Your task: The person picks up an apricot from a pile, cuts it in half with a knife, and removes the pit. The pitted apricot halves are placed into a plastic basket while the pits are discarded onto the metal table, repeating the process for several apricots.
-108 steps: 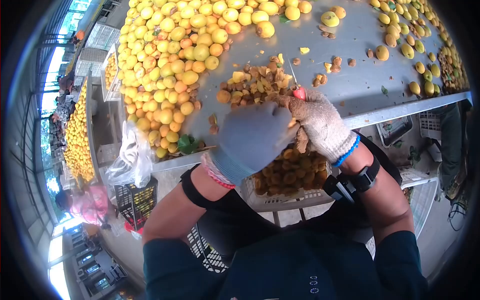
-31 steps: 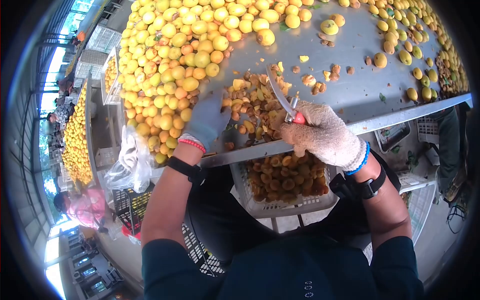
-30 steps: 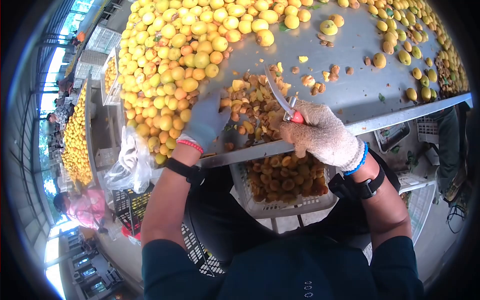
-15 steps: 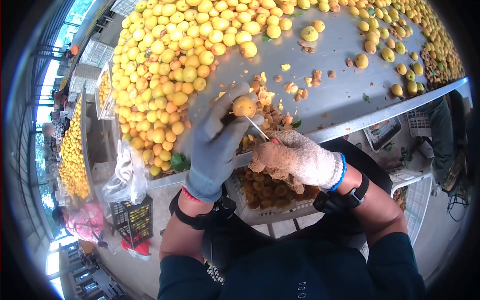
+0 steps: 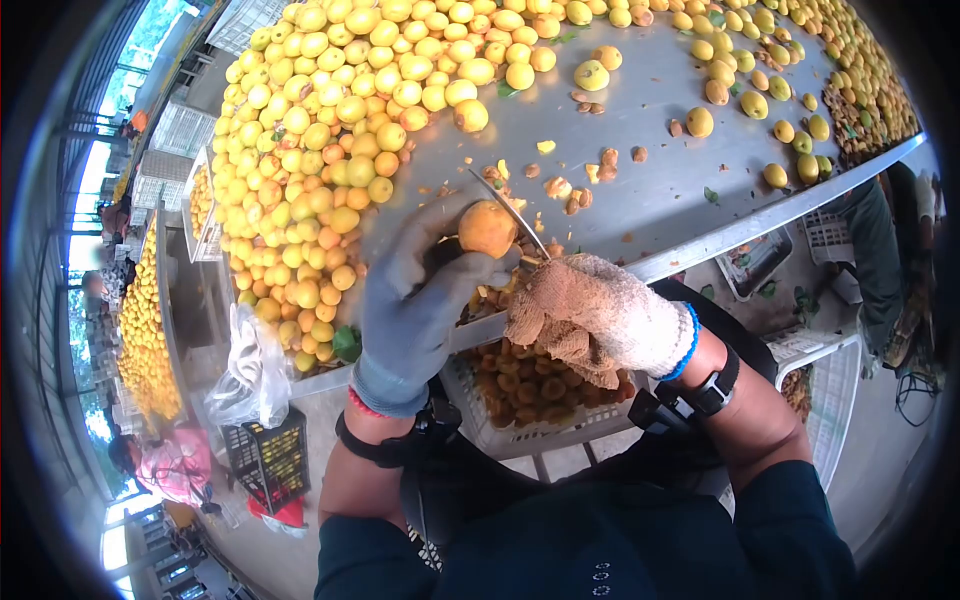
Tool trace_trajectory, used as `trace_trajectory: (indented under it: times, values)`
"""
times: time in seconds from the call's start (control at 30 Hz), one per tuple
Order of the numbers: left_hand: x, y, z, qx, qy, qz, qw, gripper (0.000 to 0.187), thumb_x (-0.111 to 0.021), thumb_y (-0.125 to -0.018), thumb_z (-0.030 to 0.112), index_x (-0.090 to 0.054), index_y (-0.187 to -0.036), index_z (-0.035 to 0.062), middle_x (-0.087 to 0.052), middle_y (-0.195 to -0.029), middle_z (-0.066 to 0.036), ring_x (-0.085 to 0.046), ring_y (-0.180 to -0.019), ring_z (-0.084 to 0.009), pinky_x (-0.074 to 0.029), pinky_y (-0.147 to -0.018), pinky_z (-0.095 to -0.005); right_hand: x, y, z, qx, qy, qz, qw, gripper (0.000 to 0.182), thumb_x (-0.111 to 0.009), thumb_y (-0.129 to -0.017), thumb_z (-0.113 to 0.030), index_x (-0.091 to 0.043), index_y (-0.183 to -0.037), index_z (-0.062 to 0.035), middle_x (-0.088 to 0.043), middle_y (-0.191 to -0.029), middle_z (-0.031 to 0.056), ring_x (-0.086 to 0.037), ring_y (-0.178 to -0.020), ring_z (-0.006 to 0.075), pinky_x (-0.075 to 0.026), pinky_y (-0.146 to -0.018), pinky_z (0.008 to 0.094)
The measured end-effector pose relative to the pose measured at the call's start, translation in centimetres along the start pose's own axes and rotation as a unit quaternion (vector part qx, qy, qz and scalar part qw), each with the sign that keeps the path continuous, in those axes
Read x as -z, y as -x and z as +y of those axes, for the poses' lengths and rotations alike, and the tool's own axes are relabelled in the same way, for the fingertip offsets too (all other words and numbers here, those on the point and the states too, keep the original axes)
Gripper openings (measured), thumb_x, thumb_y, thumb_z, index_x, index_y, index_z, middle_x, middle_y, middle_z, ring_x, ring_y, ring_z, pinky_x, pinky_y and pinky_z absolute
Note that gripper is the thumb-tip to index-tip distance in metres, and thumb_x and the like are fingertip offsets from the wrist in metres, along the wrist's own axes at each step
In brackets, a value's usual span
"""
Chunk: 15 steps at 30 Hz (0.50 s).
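In a grey glove, my left hand point(image 5: 402, 315) holds a round orange-yellow apricot point(image 5: 487, 230) between thumb and fingers, over the near edge of the metal table point(image 5: 640, 150). My right hand point(image 5: 600, 318), in a stained white knit glove, is closed around a knife whose thin blade point(image 5: 515, 215) points up and left, right beside the fruit. The knife's handle is hidden by the glove. Loose pits and fruit scraps point(image 5: 560, 188) lie on the table behind the hands. Below the table edge, a white crate point(image 5: 490, 435) holds cut apricots point(image 5: 535, 385).
A large heap of apricots point(image 5: 330, 130) covers the table's left side, with more point(image 5: 850, 90) at the far right. A plastic bag point(image 5: 255, 370) hangs at the left edge above a black crate point(image 5: 268, 455). A person in pink point(image 5: 172, 465) is at the lower left.
The apricot is lower and looks turned in my left hand. The knife blade has swung from the fruit's underside to its right side, pointing higher. The view has shifted slightly.
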State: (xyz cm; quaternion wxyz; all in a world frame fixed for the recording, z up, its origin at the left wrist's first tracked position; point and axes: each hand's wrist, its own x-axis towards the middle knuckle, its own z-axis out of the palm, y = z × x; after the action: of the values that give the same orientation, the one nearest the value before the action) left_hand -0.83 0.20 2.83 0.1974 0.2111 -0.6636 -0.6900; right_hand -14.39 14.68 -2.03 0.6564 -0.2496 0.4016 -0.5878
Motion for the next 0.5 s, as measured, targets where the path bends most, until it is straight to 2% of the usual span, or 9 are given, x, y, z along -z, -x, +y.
trace_trajectory:
  times: [0.17,0.27,0.33,0.43,0.47,0.5]
  values:
    - [-0.6,-0.9,-0.3,-0.011,0.038,-0.021,0.999,0.047,-0.049,-0.097,-0.005,-0.042,-0.144,-0.0055,-0.06,-0.129,-0.016,-0.067,-0.107,-0.0218,-0.057,-0.09,-0.0323,0.5,0.4,-0.2,-0.018,0.043,0.009,0.999,0.044,-0.057,-0.099,-0.048,-0.068,-0.108,-0.0063,-0.061,-0.082,-0.001,-0.053,-0.067,0.0057,-0.042,-0.05,0.0209]
    - [-0.9,-1.0,-0.7,-0.019,0.036,-0.018,0.999,0.047,-0.046,-0.097,-0.005,-0.041,-0.144,-0.0055,-0.058,-0.132,-0.017,-0.066,-0.109,-0.0231,-0.056,-0.094,-0.035,0.5,0.9,-0.8,0.009,0.049,-0.005,0.999,0.046,-0.058,-0.099,-0.049,-0.067,-0.11,-0.0056,-0.063,-0.085,0.0006,-0.055,-0.07,0.0061,-0.043,-0.051,0.0212]
    - [-1.7,-1.0,-0.1,-0.001,0.057,-0.01,0.998,0.047,-0.043,-0.098,-0.006,-0.041,-0.145,-0.0054,-0.057,-0.133,-0.019,-0.065,-0.112,-0.0249,-0.055,-0.097,-0.0369,0.1,1.3,-1.2,-0.004,-0.014,-0.014,1.0,0.047,-0.058,-0.099,-0.048,-0.065,-0.114,-0.0044,-0.065,-0.094,0.0028,-0.056,-0.076,0.0072,-0.046,-0.056,0.0214]
    - [-2.3,-1.2,-0.1,-0.019,0.008,-0.029,0.999,0.049,-0.043,-0.102,0.009,-0.034,-0.149,-0.0047,-0.052,-0.14,-0.024,-0.06,-0.123,-0.0314,-0.051,-0.103,-0.0408,0.3,1.4,-1.3,-0.032,-0.073,-0.055,0.995,0.047,-0.059,-0.1,-0.047,-0.063,-0.117,-0.0031,-0.068,-0.104,0.0052,-0.059,-0.084,0.009,-0.049,-0.067,0.0221]
    - [-2.6,-1.2,0.0,-0.019,0.011,-0.027,0.999,0.049,-0.043,-0.102,0.009,-0.034,-0.149,-0.005,-0.052,-0.14,-0.024,-0.06,-0.124,-0.032,-0.051,-0.103,-0.041,0.3,1.6,-1.2,-0.05,-0.092,-0.039,0.994,0.048,-0.058,-0.1,-0.047,-0.063,-0.118,-0.0027,-0.067,-0.105,0.0055,-0.06,-0.091,0.0108,-0.05,-0.078,0.0244]
    - [-2.9,-1.3,0.2,-0.02,0.014,-0.025,0.999,0.049,-0.043,-0.103,0.008,-0.034,-0.149,-0.0053,-0.052,-0.141,-0.024,-0.059,-0.124,-0.0327,-0.051,-0.103,-0.0412,0.2,1.7,-1.1,-0.02,-0.085,-0.035,0.996,0.048,-0.057,-0.101,-0.047,-0.063,-0.117,-0.0024,-0.068,-0.105,0.0056,-0.06,-0.092,0.0111,-0.049,-0.08,0.0252]
